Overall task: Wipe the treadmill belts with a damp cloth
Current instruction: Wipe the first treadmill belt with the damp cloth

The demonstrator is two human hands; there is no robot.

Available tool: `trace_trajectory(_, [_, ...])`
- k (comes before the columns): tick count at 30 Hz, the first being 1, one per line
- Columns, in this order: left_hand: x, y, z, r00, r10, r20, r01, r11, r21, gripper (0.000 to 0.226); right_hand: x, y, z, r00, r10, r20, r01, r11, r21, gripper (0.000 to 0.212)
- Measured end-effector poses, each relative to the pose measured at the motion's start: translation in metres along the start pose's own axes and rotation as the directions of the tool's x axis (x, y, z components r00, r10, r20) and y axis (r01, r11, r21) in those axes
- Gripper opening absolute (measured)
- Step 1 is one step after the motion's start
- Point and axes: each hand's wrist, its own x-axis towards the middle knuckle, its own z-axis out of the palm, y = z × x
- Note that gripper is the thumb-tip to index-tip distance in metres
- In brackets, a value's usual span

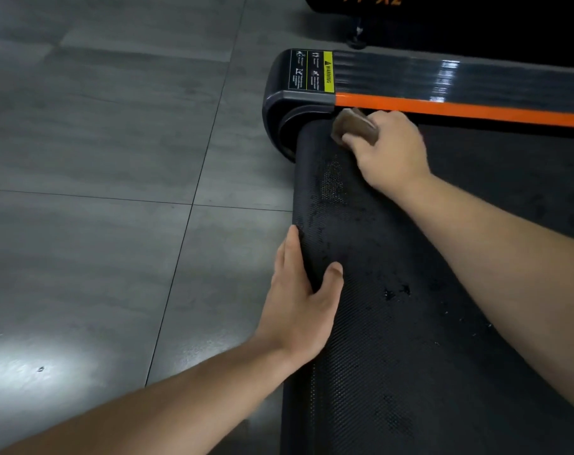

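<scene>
Treadmill belt (410,323): black rubber with a fine dimpled grid texture. It curves down over the rear roller at its left edge. Wet patches (394,292) show as glossy blotches and droplets along the middle.

Side rail (443,77): dark, glossy and lengthwise ribbed, with a flat orange stripe (459,108) on its inner edge next to the belt. End cap (279,103): dark grey moulded plastic with a rounded corner. The warning label (312,73) spans the cap and rail end and has a yellow band reading WARNING; the small print is unreadable.

Floor (98,159): large grey matte tiles with thin grout lines and a bright glare patch at lower left.

Another black unit (476,14) sits at the top edge. It is cut off by the frame and its orange lettering is only partly visible. The right and bottom parts of the belt also run out of frame.

Damp cloth (353,126): brown, folded into a thick pad. It sits on the belt's far corner, touching the orange stripe just beside the end cap. It is mostly covered by fingers and slightly motion-blurred.

Right hand (390,152): fingers curled over the cloth, gripping it and pressing it onto the belt.

Left hand (298,300): fingers straight and together, lying flat against the rounded rear edge of the belt. The thumb (333,277) is spread onto the top surface. It holds nothing. Both forearms are bare.
</scene>
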Motion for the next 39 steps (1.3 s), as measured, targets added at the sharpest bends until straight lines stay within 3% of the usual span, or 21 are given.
trace_trajectory(2, [-0.001,0.0,0.0,1.0,-0.001,-0.002,0.001,1.0,-0.012,0.074,-0.032,-0.014,-0.003,0.994,-0.094,0.053,0.092,0.995,0.032,0.029])
trace_trajectory(5, [-0.001,0.0,0.0,1.0,-0.001,-0.003,0.001,1.0,-0.015,0.077,-0.1,-0.03,-0.026,0.918,-0.331,0.22,0.289,0.936,0.202,0.028])
trace_trajectory(7, [-0.002,0.001,-0.001,1.0,-0.008,0.001,0.008,1.0,-0.021,0.076,-0.093,-0.021,-0.028,0.888,-0.401,0.225,0.383,0.916,0.121,0.033])
trace_trajectory(8, [-0.002,0.001,-0.001,1.0,-0.01,0.003,0.01,1.0,-0.027,0.074,-0.074,-0.014,-0.022,0.905,-0.385,0.183,0.375,0.923,0.085,0.033])
trace_trajectory(10, [-0.002,0.0,-0.001,1.0,-0.022,0.004,0.022,0.999,-0.035,0.073,-0.025,0.0,-0.008,0.986,-0.147,0.077,0.146,0.989,0.018,0.031])
trace_trajectory(12, [-0.002,-0.001,0.0,1.0,-0.013,-0.006,0.012,0.999,-0.038,0.076,-0.001,0.004,0.0,0.999,0.04,-0.012,-0.04,0.999,-0.009,0.032])
trace_trajectory(14, [-0.001,-0.003,0.002,1.0,-0.011,-0.011,0.01,0.999,-0.05,0.077,-0.022,-0.008,0.001,0.999,-0.011,0.034,0.011,1.0,-0.01,0.03])
trace_trajectory(17, [-0.001,-0.004,0.002,1.0,-0.01,-0.007,0.01,0.998,-0.054,0.077,-0.079,-0.027,-0.02,0.945,-0.25,0.212,0.211,0.959,0.189,0.025])
trace_trajectory(19, [-0.002,-0.002,0.001,1.0,-0.012,0.0,0.012,0.999,-0.051,0.076,-0.073,-0.03,-0.024,0.925,-0.312,0.216,0.286,0.947,0.146,0.028])
trace_trajectory(20, [-0.003,-0.001,0.001,1.0,-0.014,0.001,0.014,0.999,-0.049,0.076,-0.053,-0.031,-0.017,0.936,-0.306,0.177,0.295,0.952,0.085,0.031])
trace_trajectory(24, [-0.002,-0.002,0.002,0.999,-0.038,0.01,0.039,0.996,-0.078,0.079,0.024,-0.05,0.014,0.994,-0.056,0.096,0.067,0.991,-0.119,0.037])
trace_trajectory(26, [-0.005,-0.004,0.001,0.998,-0.064,0.013,0.065,0.991,-0.116,0.071,0.013,-0.059,0.015,0.983,-0.117,0.143,0.133,0.985,-0.113,0.036])
trace_trajectory(28, [-0.014,-0.008,-0.001,0.996,-0.083,0.026,0.086,0.983,-0.16,0.054,-0.023,-0.059,0.0,0.927,-0.266,0.265,0.274,0.962,0.007,0.031])
trace_trajectory(30, [-0.027,-0.012,-0.001,0.993,-0.105,0.055,0.114,0.971,-0.21,0.054,-0.056,-0.06,-0.019,0.823,-0.368,0.433,0.322,0.93,0.178,0.027])
trace_trajectory(32, [-0.037,-0.015,-0.002,0.991,-0.117,0.072,0.131,0.96,-0.247,0.055,-0.044,-0.066,-0.023,0.78,-0.38,0.497,0.358,0.922,0.143,0.025])
trace_trajectory(36, [-0.043,-0.013,-0.002,0.99,-0.114,0.086,0.136,0.94,-0.312,0.036,0.026,-0.069,-0.001,0.92,-0.159,0.359,0.187,0.981,-0.044,0.022])
trace_trajectory(38, [-0.042,-0.014,-0.002,0.991,-0.108,0.075,0.127,0.939,-0.32,0.031,0.026,-0.072,0.006,0.927,-0.183,0.327,0.225,0.97,-0.096,0.021])
trace_trajectory(39, [-0.044,-0.014,-0.002,0.99,-0.119,0.073,0.137,0.932,-0.336,0.028,0.012,-0.076,0.003,0.901,-0.214,0.377,0.263,0.961,-0.082,0.019])
